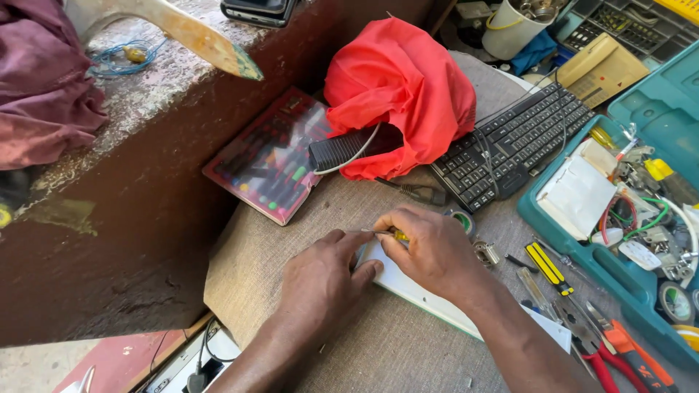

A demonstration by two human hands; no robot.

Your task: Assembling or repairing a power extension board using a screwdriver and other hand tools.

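**Driver on the panel's end**

My left hand (pixel 320 273) presses flat on the near end of the white panel (pixel 408 287), which lies on the cloth-covered bench, its long axis running from my hands away to the lower right. My right hand (pixel 429 247) is closed around a small yellow-handled screwdriver (pixel 386 234), its shaft pointing left, roughly level, over the panel's end. I judge I'm working a fastener or seam there; it calls for steady pressure. Beyond lie a keyboard (pixel 517 142) and a red cloth (pixel 400 87).
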